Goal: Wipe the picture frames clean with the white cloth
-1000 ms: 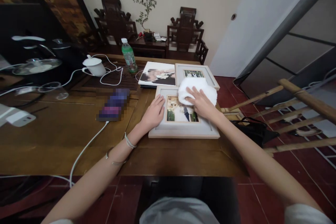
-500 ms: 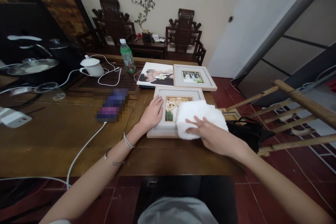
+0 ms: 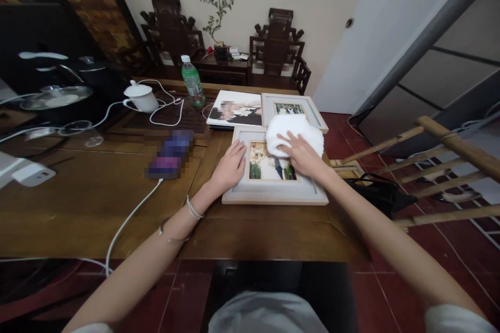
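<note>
From the head camera, the right hand (image 3: 302, 155) is lying flat with fingers spread on a white cloth (image 3: 294, 132), pressing it down onto the far right part of a white picture frame (image 3: 273, 193); the hand is open on top of the cloth rather than closed around it. The frame is lying face up on the wooden table (image 3: 97, 203), near its right edge and close to the person. The left hand (image 3: 229, 167) is resting palm down on the frame's left border, fingers extended and slightly apart, gripping nothing. Thin bracelets are sitting on the left wrist. Just beyond the frame, a second white frame (image 3: 310, 111) and an unframed photo print (image 3: 234, 109) are lying side by side, the cloth overlapping the second frame's near edge. Further left, a green bottle (image 3: 192, 83) is standing upright, a white lidded cup (image 3: 140, 98) is sitting among looping white cables, and a phone (image 3: 170, 153) is lying flat with a white cable (image 3: 128, 218) running from it toward the table's near edge. Dark carved chairs are standing against the far wall.
</note>
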The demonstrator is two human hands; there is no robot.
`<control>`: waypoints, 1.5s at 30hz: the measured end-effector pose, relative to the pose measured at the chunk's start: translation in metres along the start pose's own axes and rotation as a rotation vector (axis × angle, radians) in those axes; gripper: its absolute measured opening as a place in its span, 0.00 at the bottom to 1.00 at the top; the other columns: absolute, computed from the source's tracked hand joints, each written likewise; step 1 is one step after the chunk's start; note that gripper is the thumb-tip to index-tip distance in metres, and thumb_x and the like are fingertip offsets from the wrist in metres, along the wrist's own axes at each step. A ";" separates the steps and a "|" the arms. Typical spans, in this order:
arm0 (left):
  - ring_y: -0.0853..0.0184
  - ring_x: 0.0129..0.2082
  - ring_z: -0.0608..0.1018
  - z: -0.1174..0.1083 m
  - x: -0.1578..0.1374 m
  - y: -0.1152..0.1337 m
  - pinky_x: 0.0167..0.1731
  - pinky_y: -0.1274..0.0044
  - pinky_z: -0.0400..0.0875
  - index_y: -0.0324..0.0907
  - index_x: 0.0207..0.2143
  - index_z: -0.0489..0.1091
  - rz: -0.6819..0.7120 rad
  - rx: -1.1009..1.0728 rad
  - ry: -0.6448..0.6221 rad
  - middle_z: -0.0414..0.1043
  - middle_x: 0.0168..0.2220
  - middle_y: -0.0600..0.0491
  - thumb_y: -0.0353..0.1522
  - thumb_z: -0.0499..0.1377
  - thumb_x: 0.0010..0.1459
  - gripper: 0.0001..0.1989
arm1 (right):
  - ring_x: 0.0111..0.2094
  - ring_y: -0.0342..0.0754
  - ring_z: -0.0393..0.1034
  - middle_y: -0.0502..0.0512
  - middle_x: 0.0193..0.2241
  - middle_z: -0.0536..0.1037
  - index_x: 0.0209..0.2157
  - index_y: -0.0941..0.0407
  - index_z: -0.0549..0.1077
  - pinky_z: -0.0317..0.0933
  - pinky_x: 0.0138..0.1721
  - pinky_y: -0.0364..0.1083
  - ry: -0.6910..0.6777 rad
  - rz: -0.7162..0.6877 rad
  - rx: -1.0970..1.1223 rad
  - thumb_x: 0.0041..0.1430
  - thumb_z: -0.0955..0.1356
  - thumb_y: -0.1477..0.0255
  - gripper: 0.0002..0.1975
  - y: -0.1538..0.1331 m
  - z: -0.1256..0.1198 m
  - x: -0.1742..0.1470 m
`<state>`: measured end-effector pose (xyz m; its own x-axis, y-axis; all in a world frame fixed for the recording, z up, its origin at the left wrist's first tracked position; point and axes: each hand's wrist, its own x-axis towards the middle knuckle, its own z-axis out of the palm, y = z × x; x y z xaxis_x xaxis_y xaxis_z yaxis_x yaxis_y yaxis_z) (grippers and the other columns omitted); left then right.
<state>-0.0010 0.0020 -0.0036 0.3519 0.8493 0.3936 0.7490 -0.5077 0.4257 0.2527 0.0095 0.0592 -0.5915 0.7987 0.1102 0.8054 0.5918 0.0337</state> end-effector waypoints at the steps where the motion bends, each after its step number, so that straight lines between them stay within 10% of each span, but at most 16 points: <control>1: 0.55 0.65 0.58 0.000 0.000 0.000 0.64 0.63 0.54 0.27 0.56 0.65 0.002 -0.004 0.001 0.62 0.61 0.36 0.30 0.46 0.64 0.22 | 0.67 0.62 0.41 0.59 0.66 0.55 0.57 0.58 0.68 0.43 0.63 0.66 0.023 0.034 -0.033 0.47 0.59 0.91 0.35 0.007 0.002 0.009; 6: 0.55 0.65 0.59 0.001 0.000 -0.002 0.63 0.61 0.56 0.31 0.56 0.65 0.014 0.007 0.013 0.63 0.61 0.40 0.30 0.46 0.64 0.22 | 0.66 0.69 0.42 0.58 0.66 0.55 0.57 0.59 0.68 0.44 0.61 0.71 -0.024 0.057 -0.089 0.49 0.59 0.90 0.34 0.000 0.004 0.018; 19: 0.55 0.66 0.57 0.002 -0.001 -0.001 0.63 0.61 0.56 0.28 0.57 0.64 -0.006 0.028 0.005 0.62 0.61 0.38 0.29 0.45 0.64 0.23 | 0.67 0.59 0.41 0.50 0.66 0.54 0.55 0.52 0.69 0.46 0.63 0.64 -0.328 -0.260 0.295 0.45 0.57 0.90 0.37 -0.091 -0.054 -0.078; 34: 0.56 0.65 0.59 0.001 -0.001 -0.003 0.64 0.61 0.55 0.31 0.56 0.65 0.019 -0.010 0.020 0.64 0.60 0.39 0.30 0.46 0.64 0.21 | 0.67 0.69 0.38 0.57 0.67 0.52 0.59 0.58 0.66 0.44 0.60 0.73 -0.017 0.066 -0.057 0.49 0.58 0.90 0.35 -0.007 0.002 0.031; 45: 0.58 0.65 0.60 -0.002 0.000 0.006 0.64 0.63 0.54 0.31 0.57 0.65 -0.055 -0.150 0.085 0.65 0.60 0.40 0.36 0.41 0.68 0.24 | 0.68 0.62 0.35 0.49 0.68 0.50 0.58 0.51 0.67 0.43 0.63 0.68 -0.318 -0.265 0.271 0.46 0.58 0.90 0.38 -0.090 -0.038 -0.060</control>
<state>0.0030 -0.0011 0.0009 0.2590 0.8645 0.4308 0.6718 -0.4817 0.5627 0.2175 -0.0960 0.0877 -0.7908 0.5860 -0.1769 0.6120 0.7521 -0.2445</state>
